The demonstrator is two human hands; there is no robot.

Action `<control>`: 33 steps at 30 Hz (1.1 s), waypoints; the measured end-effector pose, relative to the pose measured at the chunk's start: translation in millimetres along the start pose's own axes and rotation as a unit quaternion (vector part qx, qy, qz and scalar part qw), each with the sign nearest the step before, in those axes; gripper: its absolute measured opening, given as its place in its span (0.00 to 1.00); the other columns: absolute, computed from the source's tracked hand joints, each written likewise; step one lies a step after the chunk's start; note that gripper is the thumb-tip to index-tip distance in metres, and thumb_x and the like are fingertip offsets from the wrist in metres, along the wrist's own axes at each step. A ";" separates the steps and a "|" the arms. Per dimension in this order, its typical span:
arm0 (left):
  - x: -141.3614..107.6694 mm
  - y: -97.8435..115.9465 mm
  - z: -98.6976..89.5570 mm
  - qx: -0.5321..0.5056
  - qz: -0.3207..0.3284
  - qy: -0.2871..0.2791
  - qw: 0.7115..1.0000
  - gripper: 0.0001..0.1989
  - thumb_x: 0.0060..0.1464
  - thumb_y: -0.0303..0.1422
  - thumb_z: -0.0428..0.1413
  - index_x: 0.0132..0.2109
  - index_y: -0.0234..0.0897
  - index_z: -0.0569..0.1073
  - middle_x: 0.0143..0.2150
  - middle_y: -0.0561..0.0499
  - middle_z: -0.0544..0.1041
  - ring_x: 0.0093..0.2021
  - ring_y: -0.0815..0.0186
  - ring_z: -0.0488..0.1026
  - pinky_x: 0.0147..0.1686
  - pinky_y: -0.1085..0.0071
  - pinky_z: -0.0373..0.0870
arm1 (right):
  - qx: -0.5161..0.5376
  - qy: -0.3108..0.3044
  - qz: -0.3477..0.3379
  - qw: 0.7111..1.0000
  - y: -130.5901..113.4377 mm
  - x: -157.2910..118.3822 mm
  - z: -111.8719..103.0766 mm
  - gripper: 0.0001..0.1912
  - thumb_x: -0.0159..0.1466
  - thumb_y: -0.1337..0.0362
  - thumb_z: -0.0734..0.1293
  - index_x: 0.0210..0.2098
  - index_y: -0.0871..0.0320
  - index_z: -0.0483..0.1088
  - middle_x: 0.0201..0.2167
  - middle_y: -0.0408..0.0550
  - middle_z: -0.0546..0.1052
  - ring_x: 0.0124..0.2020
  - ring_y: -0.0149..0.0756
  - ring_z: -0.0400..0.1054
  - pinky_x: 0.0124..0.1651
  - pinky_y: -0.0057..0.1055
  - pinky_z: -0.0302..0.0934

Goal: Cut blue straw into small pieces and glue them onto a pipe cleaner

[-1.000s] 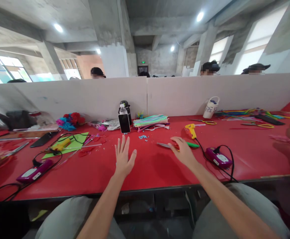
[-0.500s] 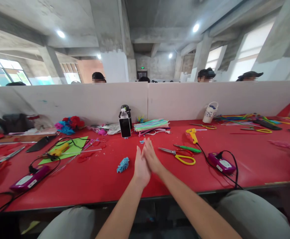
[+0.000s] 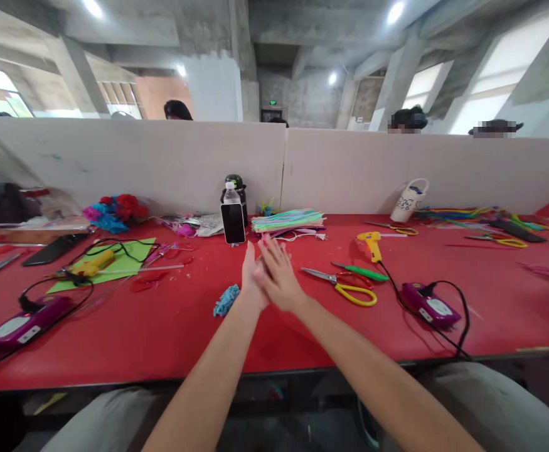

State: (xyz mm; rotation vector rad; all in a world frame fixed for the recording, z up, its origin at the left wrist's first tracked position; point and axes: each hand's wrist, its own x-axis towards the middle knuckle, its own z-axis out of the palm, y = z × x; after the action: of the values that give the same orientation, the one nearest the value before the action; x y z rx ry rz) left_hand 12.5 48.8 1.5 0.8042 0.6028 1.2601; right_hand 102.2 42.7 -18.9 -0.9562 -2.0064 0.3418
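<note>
1. Hands, two, bare: left hand (image 3: 251,279) and right hand (image 3: 281,279) brought together over the middle of the bench (image 3: 184,351), palms facing, fingers extended; whether anything lies between them cannot be told.
2. Bundle, blue, textured (image 3: 226,300): lying on the red bench top, just left of the left wrist; contact with the wrist unclear.
3. Scissors, yellow and red at the handles (image 3: 355,294): right of the right hand, apart from it, blades pointing left.
4. Tool, green-handled (image 3: 366,272): just behind the scissors.
5. Glue gun, yellow (image 3: 371,246): farther back, clear stick projecting to the right; black cord running toward a purple box (image 3: 431,306).
6. Strips, pastel, one pile (image 3: 288,221): beyond the hands, near the white partition (image 3: 184,157).
7. Phone, dark screen (image 3: 233,223): upright, in front of a clear bottle (image 3: 231,193).
8. Second glue gun, yellow (image 3: 94,263): at left, on a green sheet (image 3: 137,257).
</note>
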 end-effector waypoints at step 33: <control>192.4 16.9 -93.8 0.616 0.222 0.169 0.736 0.12 0.60 0.31 0.49 0.44 0.35 0.76 0.42 0.43 0.79 0.43 0.61 0.75 0.46 0.69 0.68 | -0.070 -0.012 0.163 0.984 170.4 137.1 31.7 0.22 0.60 0.67 0.63 0.55 0.53 0.64 0.52 0.49 0.72 0.50 0.38 0.67 0.52 0.34 0.61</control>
State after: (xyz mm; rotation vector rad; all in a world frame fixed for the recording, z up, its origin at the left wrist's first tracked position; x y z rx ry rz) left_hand -28.6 256.4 -34.5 1.9216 1.7081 1.3572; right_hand 116.2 260.9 -50.8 -1.3800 -1.9133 0.3938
